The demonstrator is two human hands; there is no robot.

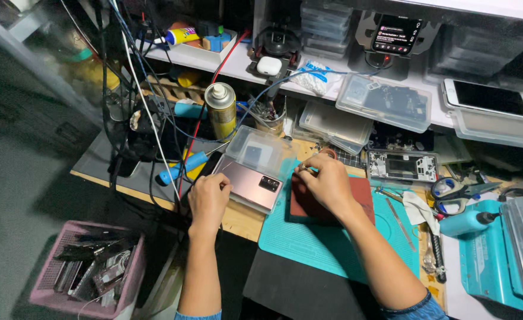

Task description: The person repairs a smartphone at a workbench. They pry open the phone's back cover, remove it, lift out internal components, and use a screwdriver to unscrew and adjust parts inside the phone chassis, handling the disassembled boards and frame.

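Observation:
A bronze-pink smartphone (252, 181) lies back-up on a clear plastic box, camera block toward the right. My left hand (208, 198) rests curled at the phone's near left edge, touching it. My right hand (325, 181) sits just right of the phone, over a reddish-brown pad (362, 195) on the teal work mat (321, 243); its fingertips pinch something small and metallic, too small to identify. An open clear lid (258, 148) stands behind the phone.
A spray can (220, 109) stands behind left amid hanging cables. A phone frame (402, 166), scissors (451, 192), a teal bottle (466, 223) and clear parts boxes (385, 101) lie to the right. A white phone (490, 99) rests on the shelf. A pink basket (86, 266) sits on the floor.

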